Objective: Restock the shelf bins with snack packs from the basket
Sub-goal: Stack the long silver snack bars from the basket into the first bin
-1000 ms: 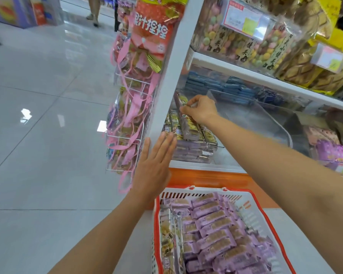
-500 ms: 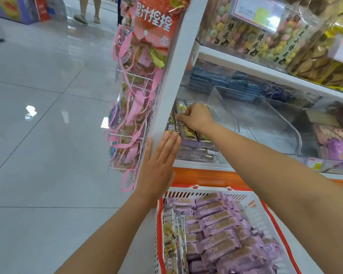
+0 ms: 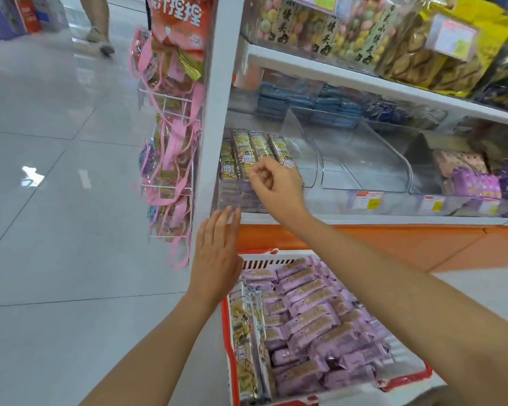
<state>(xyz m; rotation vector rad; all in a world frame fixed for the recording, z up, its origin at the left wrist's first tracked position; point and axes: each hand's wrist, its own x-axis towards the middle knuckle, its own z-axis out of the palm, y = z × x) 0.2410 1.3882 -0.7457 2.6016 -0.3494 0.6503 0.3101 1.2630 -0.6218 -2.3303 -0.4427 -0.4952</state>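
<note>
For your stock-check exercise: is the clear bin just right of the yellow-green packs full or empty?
Empty: the clear bin shows only its bare floor and walls, no packs.

Item one: bare left hand, uncovered from the fingertips back across the knuckles to the wrist, followed behind the grip by a bare, slender left forearm that is unclothed to the lower edge of view. Item two: bare right hand, likewise uncovered, with a bare right forearm behind its wrist, appearing broader the farther it lies from the grip and unclothed to the right edge. Fingernail detail on both is too blurred to tell.
</note>
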